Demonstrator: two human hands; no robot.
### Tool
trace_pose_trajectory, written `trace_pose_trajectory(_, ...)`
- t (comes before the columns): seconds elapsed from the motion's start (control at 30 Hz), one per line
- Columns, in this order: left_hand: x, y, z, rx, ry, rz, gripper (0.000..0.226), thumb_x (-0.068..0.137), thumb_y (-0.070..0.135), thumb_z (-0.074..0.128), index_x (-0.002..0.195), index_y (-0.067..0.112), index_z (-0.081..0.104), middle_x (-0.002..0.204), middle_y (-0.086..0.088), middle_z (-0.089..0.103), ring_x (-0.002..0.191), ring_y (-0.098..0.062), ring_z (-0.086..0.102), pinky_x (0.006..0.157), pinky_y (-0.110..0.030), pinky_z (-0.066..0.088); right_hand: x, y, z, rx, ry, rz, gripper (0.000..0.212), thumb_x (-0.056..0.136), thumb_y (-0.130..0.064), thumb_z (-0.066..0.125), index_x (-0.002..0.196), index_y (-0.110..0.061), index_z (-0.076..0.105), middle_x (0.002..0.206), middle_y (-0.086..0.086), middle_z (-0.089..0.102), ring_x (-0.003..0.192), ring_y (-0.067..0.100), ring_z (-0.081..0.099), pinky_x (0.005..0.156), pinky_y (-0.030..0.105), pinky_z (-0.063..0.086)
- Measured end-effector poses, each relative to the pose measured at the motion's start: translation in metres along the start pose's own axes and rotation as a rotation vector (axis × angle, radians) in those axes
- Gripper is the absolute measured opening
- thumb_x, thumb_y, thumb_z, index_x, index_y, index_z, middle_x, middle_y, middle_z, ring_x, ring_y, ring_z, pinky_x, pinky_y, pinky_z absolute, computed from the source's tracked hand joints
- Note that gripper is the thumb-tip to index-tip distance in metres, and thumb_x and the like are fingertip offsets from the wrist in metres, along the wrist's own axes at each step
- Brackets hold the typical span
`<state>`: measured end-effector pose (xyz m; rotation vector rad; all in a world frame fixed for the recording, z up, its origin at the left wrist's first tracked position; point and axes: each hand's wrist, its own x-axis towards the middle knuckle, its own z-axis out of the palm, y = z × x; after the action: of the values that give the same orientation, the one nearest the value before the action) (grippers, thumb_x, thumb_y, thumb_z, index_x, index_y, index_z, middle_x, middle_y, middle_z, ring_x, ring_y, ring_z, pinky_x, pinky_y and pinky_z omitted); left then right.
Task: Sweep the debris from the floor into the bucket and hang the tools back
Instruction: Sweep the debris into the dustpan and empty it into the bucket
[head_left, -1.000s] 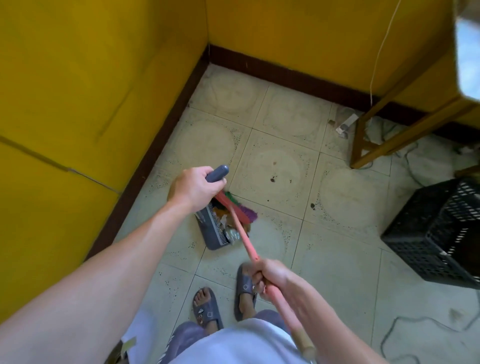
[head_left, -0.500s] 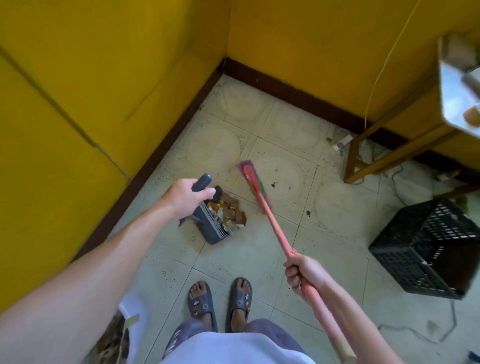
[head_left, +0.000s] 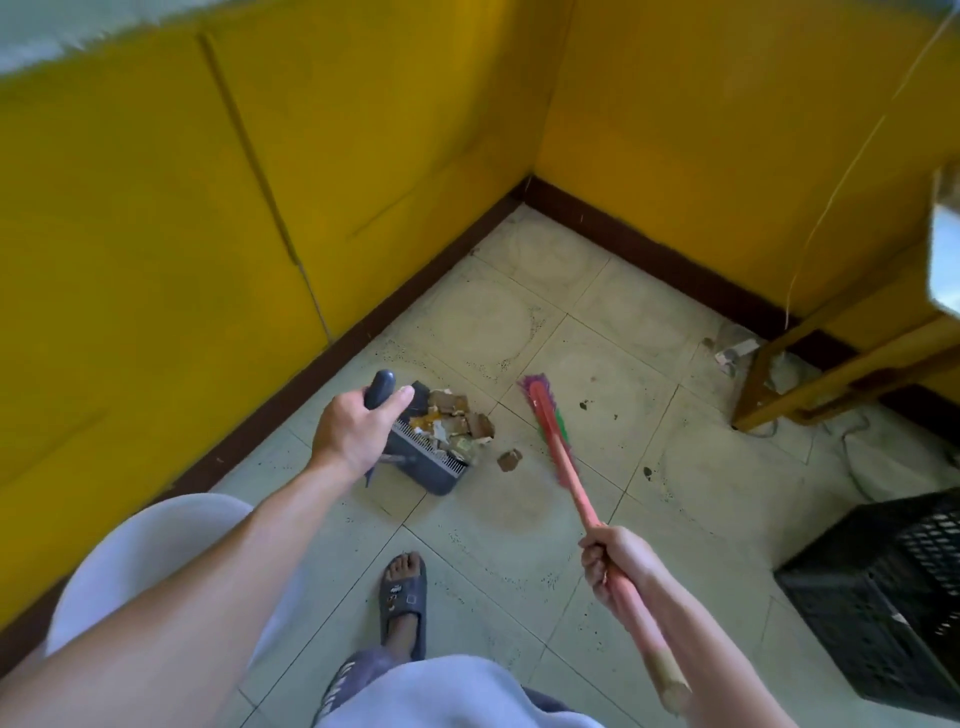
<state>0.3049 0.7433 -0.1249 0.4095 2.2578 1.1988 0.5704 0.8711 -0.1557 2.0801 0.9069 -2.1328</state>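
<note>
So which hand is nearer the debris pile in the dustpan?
Left. The left hand grips the dustpan handle right beside the debris pile; the right hand holds the broom stick well back, nearer the person's body.

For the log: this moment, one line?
left hand grips dustpan | right hand grips broom | debris in dustpan | one chunk outside

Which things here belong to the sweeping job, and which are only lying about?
For the job: broom in the right hand; dustpan in the left hand; debris in it; one loose piece beside it; white bucket, partly hidden.

Lying about: black crate; wooden table legs; small white item near them.
</note>
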Motion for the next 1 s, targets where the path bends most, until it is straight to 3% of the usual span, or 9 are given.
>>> trace_pose_trajectory(0.27, -0.126, -0.012, -0.019, -0.290, 0.215, 0.055, 0.049, 0.088, 0.039, 0.065, 0.051, 0.019, 0.040, 0.034, 0.011, 0.038, 0.045, -0.017, 0.034, 0.051, -0.028, 0.027, -0.035, 0.055, -0.053, -0.056, -0.113, -0.088, 0.030, 0.089, 0.003, 0.044, 0.063, -0.011, 0.039, 0.031, -0.002, 0.039, 0.019, 0.007, 0.033, 0.026, 0.007, 0.026)
trace_pose_trajectory(0.7, -0.314, -0.025, -0.087, -0.457, 0.353, 0.185, 0.047, 0.093, 0.036, 0.060, 0.058, 0.020, 0.034, 0.042, 0.008, 0.031, 0.035, -0.006, 0.026, 0.039, -0.021, 0.022, -0.110, 0.135, -0.090, -0.197, -0.156, -0.217, 0.032, 0.087, -0.002, 0.046, 0.057, -0.013, 0.039, 0.032, -0.001, 0.040, 0.020, 0.009, 0.036, 0.025, 0.010, 0.028)
trace_pose_trajectory(1.0, -0.455, -0.075, -0.166, -0.527, 0.375, 0.291, 0.045, 0.094, 0.036, 0.058, 0.060, 0.020, 0.034, 0.042, 0.008, 0.029, 0.036, -0.007, 0.024, 0.037, -0.020, 0.021, -0.176, 0.262, -0.078, -0.183, -0.210, -0.271, 0.026, 0.088, 0.001, 0.046, 0.064, -0.011, 0.043, 0.032, 0.000, 0.041, 0.020, 0.010, 0.037, 0.025, 0.012, 0.030)
